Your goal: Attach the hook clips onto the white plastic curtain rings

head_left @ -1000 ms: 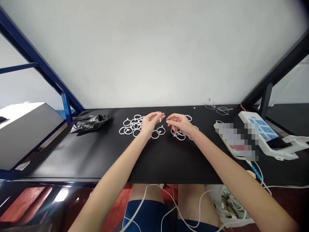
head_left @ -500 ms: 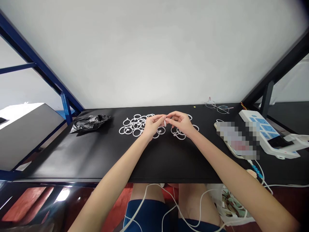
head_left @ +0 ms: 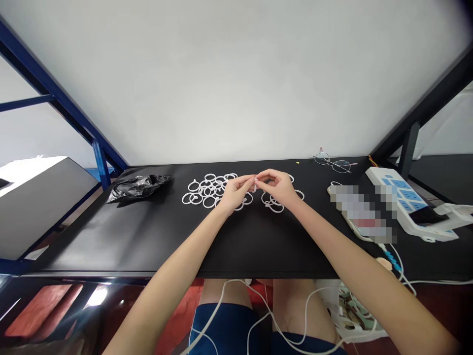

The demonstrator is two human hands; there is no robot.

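Observation:
My left hand [head_left: 236,193] and my right hand [head_left: 276,186] meet fingertip to fingertip above the black table [head_left: 258,246]. Pinched between them is a small white ring [head_left: 254,188], mostly hidden by the fingers. Left of my left hand lies a pile of white plastic rings [head_left: 209,202], overlapping one another, several with a small knob on the rim. A smaller group of the same rings [head_left: 276,208] rests under and beside my right hand, partly covered by it.
A crumpled black plastic bag [head_left: 138,188] lies at the left. To the right are eyeglasses [head_left: 340,166], a phone [head_left: 360,212] with a cable, and a white power strip [head_left: 404,197]. White cords [head_left: 240,282] hang over my lap below the table edge.
Both hands stay together in nearly the same place. The white ring between the fingertips has turned slightly and shows a little more of its curve.

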